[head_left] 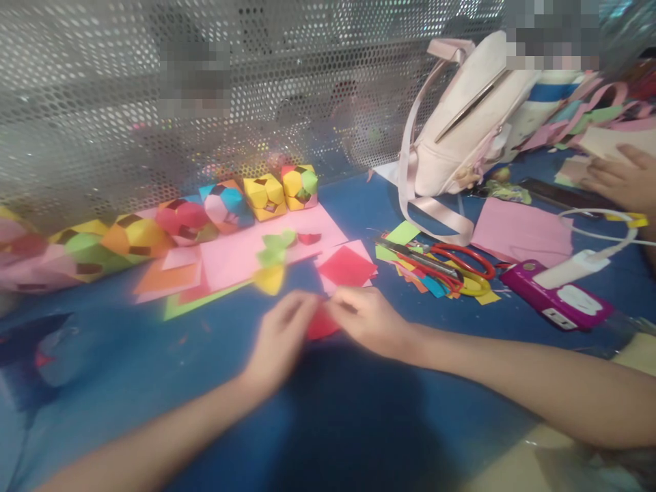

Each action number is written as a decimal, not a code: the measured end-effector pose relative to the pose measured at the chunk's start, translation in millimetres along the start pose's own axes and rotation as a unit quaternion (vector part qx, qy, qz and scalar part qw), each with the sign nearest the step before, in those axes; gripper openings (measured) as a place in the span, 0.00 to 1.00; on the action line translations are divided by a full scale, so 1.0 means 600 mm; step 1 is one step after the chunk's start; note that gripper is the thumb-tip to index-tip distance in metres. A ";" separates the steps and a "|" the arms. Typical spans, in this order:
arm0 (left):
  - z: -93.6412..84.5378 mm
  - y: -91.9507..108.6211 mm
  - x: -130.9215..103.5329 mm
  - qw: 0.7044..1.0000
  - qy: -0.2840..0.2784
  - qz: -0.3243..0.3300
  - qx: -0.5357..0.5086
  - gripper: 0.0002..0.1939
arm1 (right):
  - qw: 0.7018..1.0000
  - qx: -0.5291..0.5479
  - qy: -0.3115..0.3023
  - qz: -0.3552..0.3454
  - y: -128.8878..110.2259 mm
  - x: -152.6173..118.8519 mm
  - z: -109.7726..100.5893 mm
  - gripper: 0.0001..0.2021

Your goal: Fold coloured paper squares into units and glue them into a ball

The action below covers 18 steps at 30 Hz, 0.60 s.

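Note:
A small piece of red paper point(322, 324) is pinched between my two hands over the blue table point(215, 383). My left hand point(287, 328) closes on its left side, and my right hand point(366, 318) closes on its right side. Just beyond them lie a red square point(347, 266) on pink sheets and some small folded pieces, including a yellow one point(269, 279) and a green one point(273, 249). A large pink sheet point(230, 254) is spread behind these pieces. Both hands are slightly blurred.
Folded paper balls point(184, 220) line the left and back. Scissors point(461, 263) lie on paper scraps, near a purple device point(556, 294) with a white cable. A pale bag point(461, 116) leans on the perforated metal screen point(307, 82). Another person's hand point(622, 176) is at right.

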<state>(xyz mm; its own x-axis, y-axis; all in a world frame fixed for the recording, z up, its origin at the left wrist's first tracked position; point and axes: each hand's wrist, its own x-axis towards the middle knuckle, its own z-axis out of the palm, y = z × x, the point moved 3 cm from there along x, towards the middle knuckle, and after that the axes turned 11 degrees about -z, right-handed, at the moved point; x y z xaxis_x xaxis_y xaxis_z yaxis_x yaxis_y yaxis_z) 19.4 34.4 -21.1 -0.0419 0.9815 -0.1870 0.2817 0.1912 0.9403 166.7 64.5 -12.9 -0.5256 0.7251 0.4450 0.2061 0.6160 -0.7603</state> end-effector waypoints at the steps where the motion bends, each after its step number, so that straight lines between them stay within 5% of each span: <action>1: 0.000 -0.001 0.000 1.000 0.000 0.000 -0.004 0.09 | 1.000 -0.003 0.002 0.000 0.000 0.000 0.000 0.13; 13: 0.006 -0.015 0.006 0.999 -0.031 -0.010 -0.013 0.03 | 0.995 -0.059 0.022 -0.083 -0.003 0.000 -0.001 0.05; 18: 0.006 -0.008 0.006 1.000 -0.013 -0.015 0.019 0.06 | 0.995 -0.060 0.017 -0.075 0.001 0.000 0.002 0.10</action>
<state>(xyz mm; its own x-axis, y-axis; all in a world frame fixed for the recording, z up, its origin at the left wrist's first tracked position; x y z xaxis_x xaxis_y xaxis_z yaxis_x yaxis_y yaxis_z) 21.4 36.8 -27.2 -0.0258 0.9745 -0.2228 0.3174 0.2193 0.9226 166.1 64.5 -13.8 -0.5291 0.6317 0.5666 0.2253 0.7483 -0.6240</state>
